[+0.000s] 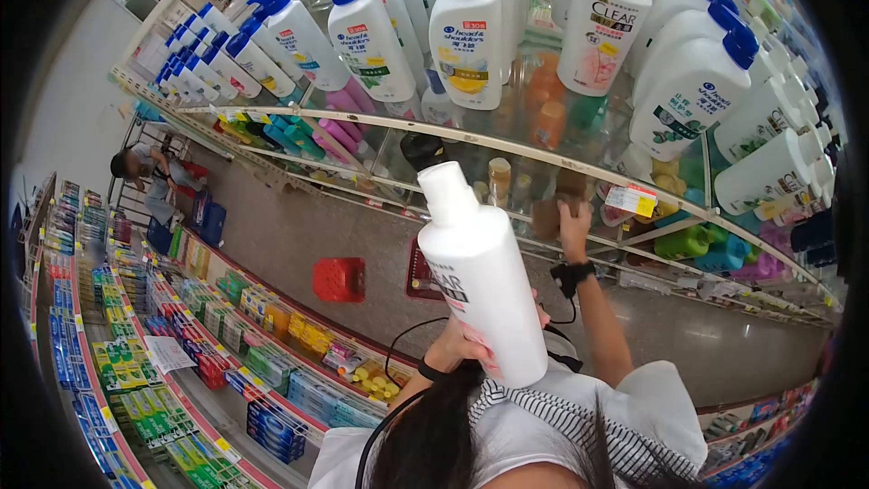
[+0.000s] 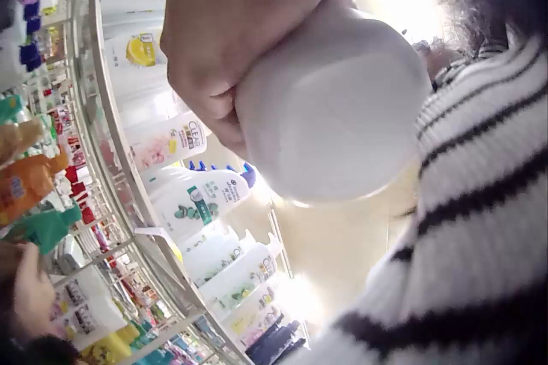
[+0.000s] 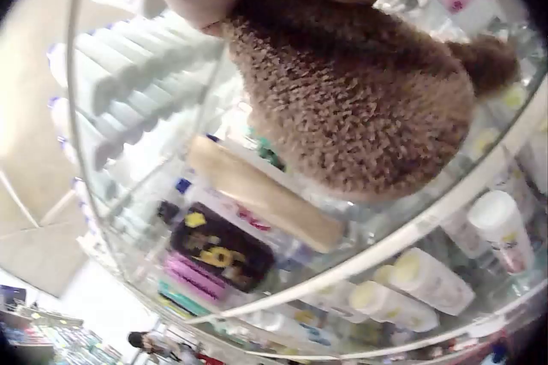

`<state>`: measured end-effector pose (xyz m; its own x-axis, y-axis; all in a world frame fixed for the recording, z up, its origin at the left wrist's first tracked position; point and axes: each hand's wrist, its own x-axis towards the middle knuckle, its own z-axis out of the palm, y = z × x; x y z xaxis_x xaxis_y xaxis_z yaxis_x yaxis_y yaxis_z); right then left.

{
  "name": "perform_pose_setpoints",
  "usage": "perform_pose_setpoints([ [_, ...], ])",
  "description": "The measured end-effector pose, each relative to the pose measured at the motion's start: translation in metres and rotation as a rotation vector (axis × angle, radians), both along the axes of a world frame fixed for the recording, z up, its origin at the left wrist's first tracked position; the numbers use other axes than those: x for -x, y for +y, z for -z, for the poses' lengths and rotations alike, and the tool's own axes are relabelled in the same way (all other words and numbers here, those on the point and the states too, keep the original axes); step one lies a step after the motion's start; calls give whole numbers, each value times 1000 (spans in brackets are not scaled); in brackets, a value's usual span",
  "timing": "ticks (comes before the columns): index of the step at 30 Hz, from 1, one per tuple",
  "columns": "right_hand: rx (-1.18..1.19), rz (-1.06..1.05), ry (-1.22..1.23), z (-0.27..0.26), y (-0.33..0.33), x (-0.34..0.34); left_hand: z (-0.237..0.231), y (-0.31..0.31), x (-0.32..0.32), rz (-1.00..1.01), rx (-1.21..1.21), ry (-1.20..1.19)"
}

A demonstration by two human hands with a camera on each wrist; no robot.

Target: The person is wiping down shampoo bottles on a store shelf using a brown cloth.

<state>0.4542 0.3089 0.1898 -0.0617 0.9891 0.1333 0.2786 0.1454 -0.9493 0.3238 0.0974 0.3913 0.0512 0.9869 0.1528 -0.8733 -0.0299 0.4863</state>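
My left hand [image 1: 459, 349] grips a large white CLEAR shampoo bottle [image 1: 489, 285] around its lower part, close in front of my chest. Its white cap tilts up toward the shelf. The left wrist view looks at the bottle's smooth base, with the fingers curled along its side. At the glass shelf's front edge, my right hand [image 1: 574, 228] holds a fuzzy brown cloth [image 3: 360, 100]. In the right wrist view the cloth bunches under the fingers and hangs over the glass shelf [image 3: 325, 284], near a beige bottle [image 3: 265, 198].
White pump bottles [image 1: 466, 36] with blue heads crowd the upper shelf, beside another CLEAR bottle [image 1: 602, 27]. A price tag [image 1: 631, 199] hangs from the rim. A red basket [image 1: 339, 280] stands on the floor. Toothpaste shelves [image 1: 154, 371] line the left; a person [image 1: 154, 177] is farther down the aisle.
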Motion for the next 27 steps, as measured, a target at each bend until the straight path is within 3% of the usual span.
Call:
perform_pose_setpoints([
  [1,40,-62,200,-19,-15,-6,2,-1,5,-8,14,201],
  [2,45,-63,189,-39,-31,-17,6,-2,9,-14,30,399],
  [4,323,-181,630,-86,-64,-38,24,-4,16,-13,26,488],
  [6,434,-104,1081,-146,-98,-44,30,-1,19,38,6,552],
  [8,437,-361,1238,-220,-118,-45,31,1,18,37,4,558],
  [12,20,-674,855,-252,-126,-52,20,5,14,27,-7,644],
  [16,-414,-638,329,-259,-119,-41,24,15,1,-108,-127,758],
  [18,-521,-594,177,-258,-120,-37,14,16,-3,-133,-54,704],
  [19,-552,-576,132,-258,-120,-36,8,17,-3,-166,25,653],
  [20,-578,-561,101,-255,-122,-36,25,20,5,-110,-131,831],
  [24,-642,-526,117,-256,-114,-40,20,25,8,-229,-163,1094],
  [27,-684,-525,131,-254,-113,-46,17,28,4,-220,-79,958],
])
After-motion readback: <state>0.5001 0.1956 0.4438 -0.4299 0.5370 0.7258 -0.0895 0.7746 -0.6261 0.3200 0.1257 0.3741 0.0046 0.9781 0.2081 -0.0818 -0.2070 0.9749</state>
